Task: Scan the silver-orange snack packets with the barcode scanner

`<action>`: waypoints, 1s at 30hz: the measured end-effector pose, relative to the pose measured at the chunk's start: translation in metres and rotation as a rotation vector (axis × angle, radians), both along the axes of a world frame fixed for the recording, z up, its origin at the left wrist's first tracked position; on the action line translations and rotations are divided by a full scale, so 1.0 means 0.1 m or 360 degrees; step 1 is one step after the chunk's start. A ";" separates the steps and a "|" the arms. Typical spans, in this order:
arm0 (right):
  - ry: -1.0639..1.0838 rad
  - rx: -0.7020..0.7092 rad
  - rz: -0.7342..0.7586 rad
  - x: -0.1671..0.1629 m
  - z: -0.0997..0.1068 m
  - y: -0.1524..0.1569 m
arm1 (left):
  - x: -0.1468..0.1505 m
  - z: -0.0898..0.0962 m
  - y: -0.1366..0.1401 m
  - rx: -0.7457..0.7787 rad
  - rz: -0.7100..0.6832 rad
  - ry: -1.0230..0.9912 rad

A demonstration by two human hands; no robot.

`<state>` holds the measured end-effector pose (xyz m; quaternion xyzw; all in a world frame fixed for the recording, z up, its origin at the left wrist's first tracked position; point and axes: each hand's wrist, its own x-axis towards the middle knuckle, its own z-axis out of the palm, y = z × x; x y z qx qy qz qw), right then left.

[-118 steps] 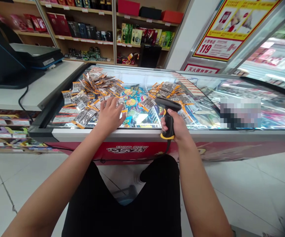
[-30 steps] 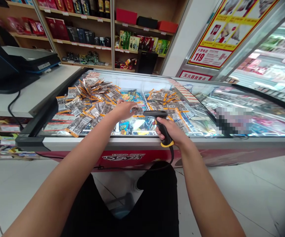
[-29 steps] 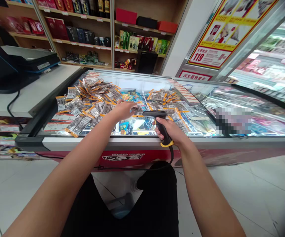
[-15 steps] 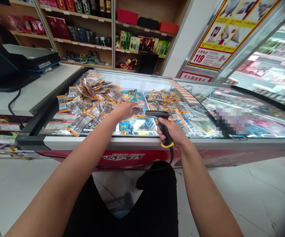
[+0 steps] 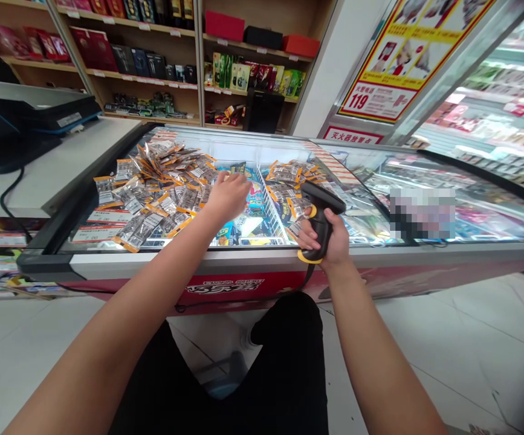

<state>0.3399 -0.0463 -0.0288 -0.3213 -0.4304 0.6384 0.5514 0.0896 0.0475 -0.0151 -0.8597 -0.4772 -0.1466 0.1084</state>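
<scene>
My right hand (image 5: 327, 238) is wrapped round the grip of a black barcode scanner (image 5: 320, 220) with yellow trim, held tilted above the freezer's front edge. My left hand (image 5: 229, 196) hovers over the glass-topped freezer, fingers loosely bent and apart; no packet shows in it, though its fingertips are partly hidden. Left of that hand lies a large heap of small clear packets (image 5: 146, 196) with orange edges and dark contents. A second spread of such packets (image 5: 289, 172) lies behind the scanner, partly covered by it.
The chest freezer (image 5: 121, 261) holds blue and yellow packages and a white wire divider (image 5: 268, 205). A counter (image 5: 62, 163) with a black machine stands left. Shelves (image 5: 198, 60) of boxes rise behind. The scanner's cable hangs along the freezer front, above my knees.
The scanner has tipped and turned in my right hand, its head now raised and pointing differently. The packet near my left hand's fingertips no longer shows there. The view has shifted slightly.
</scene>
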 end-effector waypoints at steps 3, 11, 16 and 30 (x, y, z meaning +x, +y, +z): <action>0.0021 -0.0036 0.0049 -0.03 0.00 0.06 | 0.29 -0.02 0.04 -0.0217 -0.0324 0.0086; 0.0046 -0.0088 0.0117 -0.04 -0.01 0.12 | 0.47 -0.16 0.21 -0.0275 -0.0351 0.0126; -0.0013 -0.0172 0.0172 -0.03 -0.01 0.15 | 0.27 -0.09 0.02 -0.0028 -0.0554 0.0189; -0.0293 -0.0419 0.0132 -0.08 0.03 0.16 | 0.01 -0.14 0.19 -0.0235 -0.0111 -0.0010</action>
